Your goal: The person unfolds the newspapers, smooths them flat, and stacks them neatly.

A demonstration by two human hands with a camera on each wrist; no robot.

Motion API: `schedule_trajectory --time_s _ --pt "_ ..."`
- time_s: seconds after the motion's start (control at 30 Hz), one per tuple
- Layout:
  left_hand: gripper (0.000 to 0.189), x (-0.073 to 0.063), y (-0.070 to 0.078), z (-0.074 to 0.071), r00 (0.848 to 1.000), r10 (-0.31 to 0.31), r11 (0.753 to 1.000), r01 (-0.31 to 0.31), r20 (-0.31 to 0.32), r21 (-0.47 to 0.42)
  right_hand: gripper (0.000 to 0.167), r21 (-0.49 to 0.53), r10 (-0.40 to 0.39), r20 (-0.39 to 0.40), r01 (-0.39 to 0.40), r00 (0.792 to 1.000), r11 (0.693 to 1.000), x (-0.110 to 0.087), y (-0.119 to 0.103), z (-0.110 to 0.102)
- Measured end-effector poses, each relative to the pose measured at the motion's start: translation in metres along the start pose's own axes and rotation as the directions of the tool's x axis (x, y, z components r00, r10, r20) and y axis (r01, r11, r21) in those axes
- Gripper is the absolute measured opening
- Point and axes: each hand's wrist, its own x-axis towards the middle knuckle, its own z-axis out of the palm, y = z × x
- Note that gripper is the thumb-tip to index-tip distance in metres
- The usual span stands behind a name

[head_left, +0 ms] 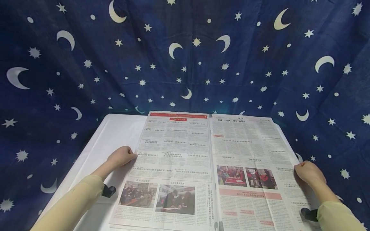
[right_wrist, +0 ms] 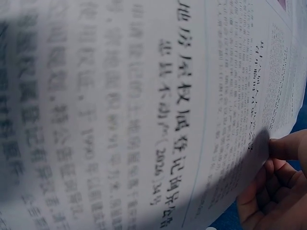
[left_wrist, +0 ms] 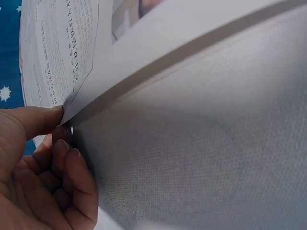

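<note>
A newspaper [head_left: 188, 144] lies spread wide over the white table, its fold running down the middle and its print upside down in the head view. At its left edge my left hand [head_left: 121, 156] pinches the paper between thumb and fingers; in the left wrist view the thumb [left_wrist: 43, 120] presses on the sheet's edge, the other fingers curled beneath. My right hand [head_left: 310, 171] grips the opposite edge. In the right wrist view, its thumb [right_wrist: 285, 146] lies on the printed side and the sheet bows up close to the camera.
The white tabletop [head_left: 121, 128] shows to the left of the newspaper. Behind the table hangs a dark blue cloth [head_left: 185, 70] with moons and stars. Each wrist wears a black strap piece, and pale yellow sleeves [head_left: 72, 202] cover the forearms.
</note>
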Motion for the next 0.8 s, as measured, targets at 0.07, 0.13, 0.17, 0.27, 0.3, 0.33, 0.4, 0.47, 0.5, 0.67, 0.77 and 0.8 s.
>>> schedule_trajectory --time_s 0.07,0.13,0.17,0.27,0.3,0.33,0.4,0.47,0.5,0.67,0.77,0.8 --pt "0.027 -0.0001 0.0008 0.0002 1.0 -0.007 1.0 0.007 0.003 0.001 0.032 -0.019 -0.007 -0.002 0.007 1.0 1.0 0.0004 0.0006 0.0" --pt "0.027 -0.0006 0.001 -0.0002 1.0 -0.011 1.0 0.011 0.003 0.006 0.032 -0.035 -0.011 -0.003 0.011 1.0 0.999 0.0011 0.001 0.0" --pt "0.027 -0.0011 0.0015 -0.0006 1.0 -0.014 1.0 0.014 0.003 0.008 0.032 -0.042 -0.012 -0.003 0.012 1.0 0.999 0.0015 0.001 0.0" --pt "0.027 -0.0028 0.0023 -0.0014 1.0 -0.018 1.0 0.018 0.003 0.011 0.032 -0.051 -0.011 -0.002 0.011 1.0 0.999 0.0026 0.0005 0.0" --pt "0.027 -0.0034 0.0024 -0.0016 1.0 -0.02 1.0 0.02 0.003 0.012 0.032 -0.054 -0.013 -0.002 0.013 1.0 0.998 0.0028 0.0001 0.0" --pt "0.027 -0.0038 0.0025 -0.002 1.0 -0.024 1.0 0.024 0.003 0.011 0.032 -0.055 -0.017 -0.002 0.017 1.0 0.998 0.003 -0.0001 0.0002" --pt "0.027 -0.0045 0.0022 -0.0024 1.0 -0.024 1.0 0.024 0.002 0.01 0.032 -0.053 -0.022 -0.003 0.022 1.0 0.998 0.0032 -0.0006 0.001" --pt "0.027 -0.0047 0.0019 -0.0028 1.0 -0.023 1.0 0.023 -0.003 0.01 0.031 -0.05 -0.024 -0.013 0.023 1.0 0.998 0.0029 -0.0016 0.0012" --pt "0.027 -0.0048 0.0019 -0.0028 1.0 -0.025 1.0 0.025 -0.006 0.012 0.031 -0.049 -0.022 -0.019 0.021 1.0 0.999 0.0029 -0.0017 0.0015" --pt "0.026 -0.0048 -0.0004 -0.0043 0.999 -0.012 0.998 0.014 -0.039 0.055 0.028 -0.04 -0.016 -0.066 0.014 0.998 0.999 0.0002 -0.003 0.0041" --pt "0.038 -0.005 -0.0024 -0.0075 0.997 0.027 0.995 -0.019 -0.078 0.099 0.028 -0.044 -0.034 -0.12 0.029 0.992 0.999 -0.0025 -0.0044 0.0045" --pt "0.044 -0.0051 -0.0027 -0.0092 0.994 0.046 0.993 -0.035 -0.098 0.11 0.029 -0.046 -0.05 -0.149 0.044 0.988 0.998 -0.0037 -0.0058 0.0046"
